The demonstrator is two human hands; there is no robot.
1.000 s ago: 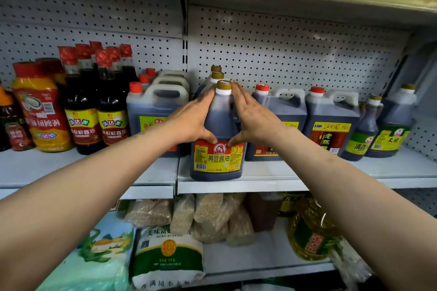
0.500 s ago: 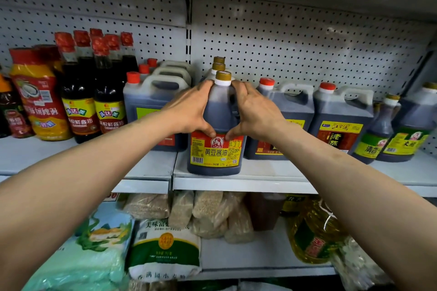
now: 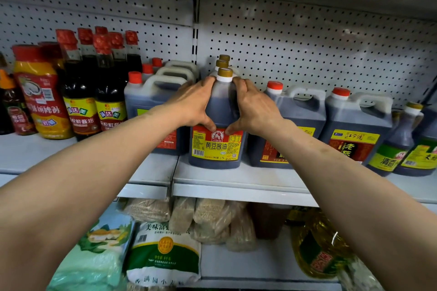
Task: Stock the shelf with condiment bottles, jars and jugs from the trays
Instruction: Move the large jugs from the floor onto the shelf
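Left hand (image 3: 192, 107) and right hand (image 3: 254, 108) clasp the gold-capped soy sauce jug (image 3: 218, 125) standing on the shelf (image 3: 236, 178)

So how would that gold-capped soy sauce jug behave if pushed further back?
The soy sauce jug looks nearly full, so probably heavy. Its broad flat base should slide, not tip. Both hands, left and right, grip its shoulders, suggesting weight.
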